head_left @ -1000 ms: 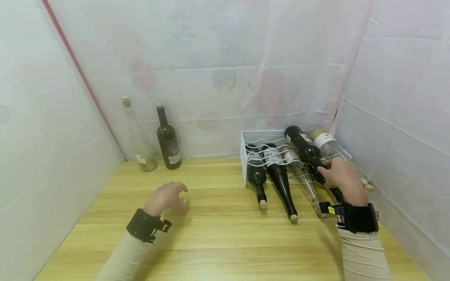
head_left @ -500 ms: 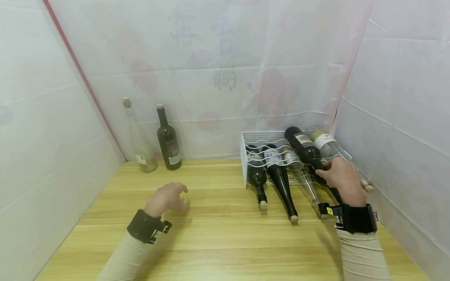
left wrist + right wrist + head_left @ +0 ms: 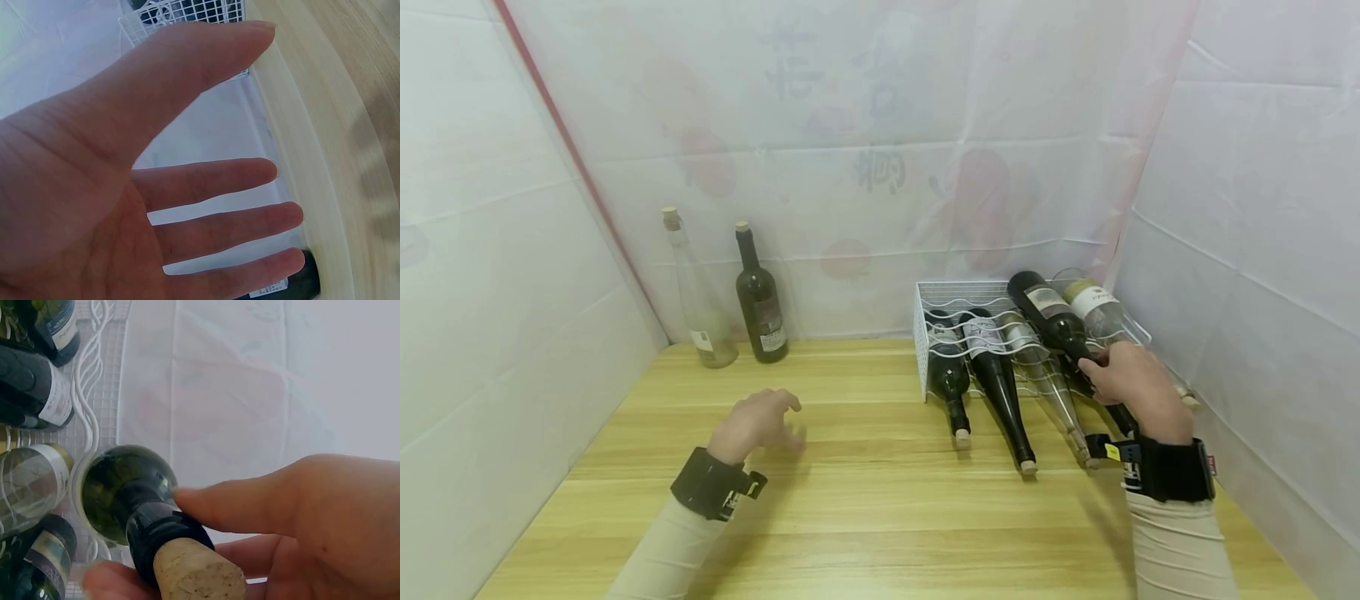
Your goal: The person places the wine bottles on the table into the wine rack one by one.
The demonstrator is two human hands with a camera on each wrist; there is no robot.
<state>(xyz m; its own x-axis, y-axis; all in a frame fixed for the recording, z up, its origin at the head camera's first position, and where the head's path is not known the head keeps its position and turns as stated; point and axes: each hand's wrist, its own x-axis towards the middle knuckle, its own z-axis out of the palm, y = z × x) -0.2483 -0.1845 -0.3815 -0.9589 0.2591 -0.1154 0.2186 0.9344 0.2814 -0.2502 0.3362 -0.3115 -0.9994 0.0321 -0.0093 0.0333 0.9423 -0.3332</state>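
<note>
My right hand (image 3: 1138, 385) grips a dark wine bottle (image 3: 1051, 315) by its neck. That bottle lies on the top wavy wires of a white wire wine rack (image 3: 919, 350), its base toward the back wall. Close up in the right wrist view, its cork (image 3: 199, 575) points toward the camera between thumb and fingers. A clear bottle with a white label (image 3: 1103, 310) lies beside it on the rack's top right. My left hand (image 3: 756, 427) hovers over the wooden table with fingers spread, holding nothing; its palm (image 3: 81, 206) faces the left wrist camera.
Below, the rack holds several corked bottles with necks toward me, among them a dark one (image 3: 997, 387) and a clear one (image 3: 1051, 379). At the back left stand a clear corked bottle (image 3: 703, 308) and a dark corked bottle (image 3: 762, 304). White sheets (image 3: 850, 100) enclose the table (image 3: 865, 517).
The bottle in my right hand has turned slightly, so more of its label faces up. My right hand has shifted a little; the left hand stays put.
</note>
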